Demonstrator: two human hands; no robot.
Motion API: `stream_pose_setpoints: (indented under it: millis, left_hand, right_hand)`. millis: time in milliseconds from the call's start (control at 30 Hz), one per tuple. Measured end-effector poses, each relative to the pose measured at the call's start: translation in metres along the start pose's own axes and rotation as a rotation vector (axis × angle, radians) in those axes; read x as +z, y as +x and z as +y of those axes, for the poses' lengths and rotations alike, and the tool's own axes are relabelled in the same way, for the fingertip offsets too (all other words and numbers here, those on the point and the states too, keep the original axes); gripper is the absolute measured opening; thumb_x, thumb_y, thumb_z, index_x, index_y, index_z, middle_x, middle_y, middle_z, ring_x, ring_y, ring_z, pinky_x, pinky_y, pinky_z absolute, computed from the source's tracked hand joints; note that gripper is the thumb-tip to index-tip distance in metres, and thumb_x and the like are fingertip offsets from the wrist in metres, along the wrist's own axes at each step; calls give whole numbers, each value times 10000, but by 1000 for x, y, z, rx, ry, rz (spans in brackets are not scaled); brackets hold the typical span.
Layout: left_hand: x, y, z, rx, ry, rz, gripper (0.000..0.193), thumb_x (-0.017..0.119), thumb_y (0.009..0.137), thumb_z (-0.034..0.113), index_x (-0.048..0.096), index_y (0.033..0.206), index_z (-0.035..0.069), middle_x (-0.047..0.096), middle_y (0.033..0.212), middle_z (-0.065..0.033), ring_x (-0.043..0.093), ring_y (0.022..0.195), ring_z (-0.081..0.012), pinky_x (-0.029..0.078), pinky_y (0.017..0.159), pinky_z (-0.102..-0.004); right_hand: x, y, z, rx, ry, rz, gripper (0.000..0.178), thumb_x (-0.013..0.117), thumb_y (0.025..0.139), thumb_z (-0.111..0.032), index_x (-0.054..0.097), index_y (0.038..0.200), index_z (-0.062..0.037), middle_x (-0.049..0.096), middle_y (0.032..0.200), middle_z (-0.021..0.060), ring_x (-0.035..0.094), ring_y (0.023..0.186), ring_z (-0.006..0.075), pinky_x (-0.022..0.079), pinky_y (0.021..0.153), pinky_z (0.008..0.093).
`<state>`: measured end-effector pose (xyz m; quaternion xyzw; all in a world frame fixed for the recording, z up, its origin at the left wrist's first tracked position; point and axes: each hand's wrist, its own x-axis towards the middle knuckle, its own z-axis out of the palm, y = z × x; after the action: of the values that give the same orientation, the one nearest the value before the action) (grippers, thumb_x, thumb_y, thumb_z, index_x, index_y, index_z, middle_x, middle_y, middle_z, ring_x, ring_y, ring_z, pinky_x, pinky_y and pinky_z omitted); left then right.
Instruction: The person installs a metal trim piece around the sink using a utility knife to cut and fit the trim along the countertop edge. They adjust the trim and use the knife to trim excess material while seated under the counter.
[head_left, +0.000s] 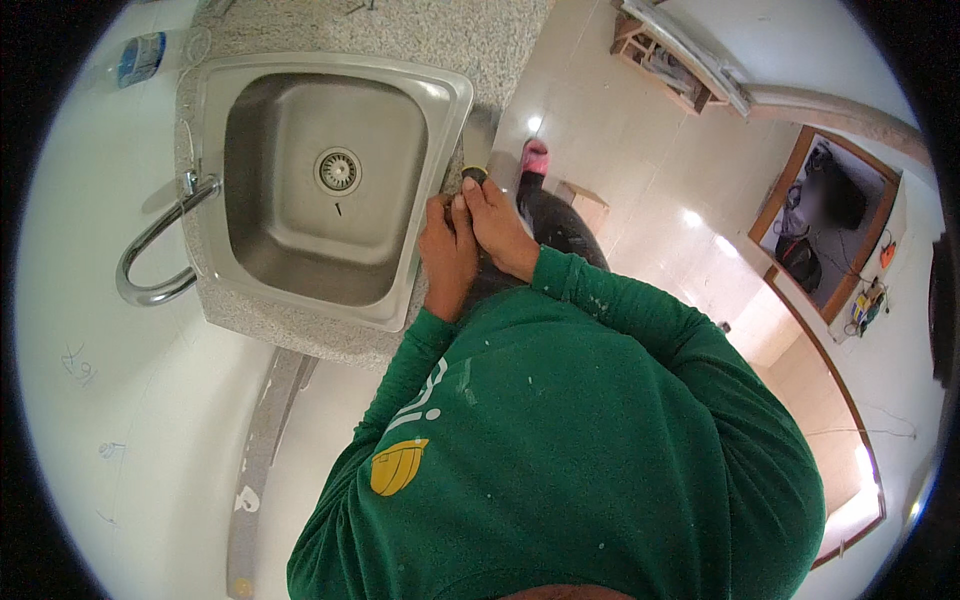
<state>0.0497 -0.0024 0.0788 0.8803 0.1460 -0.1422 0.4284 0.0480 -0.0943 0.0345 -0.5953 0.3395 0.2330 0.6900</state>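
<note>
My two hands are close together at the right rim of a steel sink (pixel 437 165). My right hand (pixel 500 225) is closed on a small dark object with a yellow edge (pixel 475 174), perhaps a tool handle; most of it is hidden. Beside it, my left hand (pixel 448 258) has its fingers curled in at the counter edge, and what they grip cannot be made out. Inside the basin, a small dark screw-like piece (pixel 338 209) lies just below the round drain strainer (pixel 338 171).
A curved chrome faucet (pixel 135 270) rises on the sink's left. Speckled granite counter (pixel 300 335) surrounds the basin. At upper left is a blue-labelled plastic bottle (pixel 141 60). A wooden frame (pixel 655 60) stands far right on the shiny floor, near a doorway-like opening (pixel 825 215).
</note>
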Motion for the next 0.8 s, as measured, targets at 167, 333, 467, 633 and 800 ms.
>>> stream_pose_setpoints:
  millis: [167, 333, 467, 633, 800]
  left_hand:
    - [5, -10, -12, 318, 273, 119, 334, 562, 1081, 284, 621, 1292, 32, 683, 1130, -213, 648, 1033, -431, 485, 899, -539]
    - [17, 6, -30, 531, 215, 232, 284, 607, 1021, 203, 665, 1242, 33, 683, 1174, -181, 629, 1062, -400, 451, 947, -528]
    - [18, 8, -27, 550, 158, 241, 261, 628, 991, 157, 691, 1187, -4, 688, 1166, -185, 634, 1051, -388, 459, 943, -513]
    - [17, 13, -21, 552, 122, 232, 251, 646, 973, 133, 688, 1170, -16, 690, 1152, -191, 639, 1049, -393, 466, 953, -505]
    - [12, 24, -15, 533, 46, 183, 219, 650, 992, 140, 686, 1156, -2, 687, 1156, -192, 640, 1071, -399, 467, 967, -511]
  right_hand:
    - [-6, -2, -17, 125, 73, -108, 355, 497, 1157, -365, 584, 1085, -28, 567, 940, 43, 537, 869, 149, 500, 817, 333]
    - [0, -9, -44, 144, -56, -42, 359, 493, 1159, -354, 591, 1117, -11, 591, 954, 56, 552, 884, 164, 502, 821, 344]
    - [4, -5, -24, 143, 28, -54, 361, 500, 1153, -351, 594, 1128, -3, 604, 966, 78, 559, 888, 178, 503, 821, 353]
    - [5, 7, -3, 89, -57, -12, 377, 514, 1146, -362, 594, 1105, 4, 610, 945, 92, 554, 874, 177, 496, 801, 368]
    - [10, 12, -9, 28, -133, 34, 438, 494, 1143, -362, 590, 1139, 65, 651, 997, 258, 664, 942, 393, 518, 841, 462]
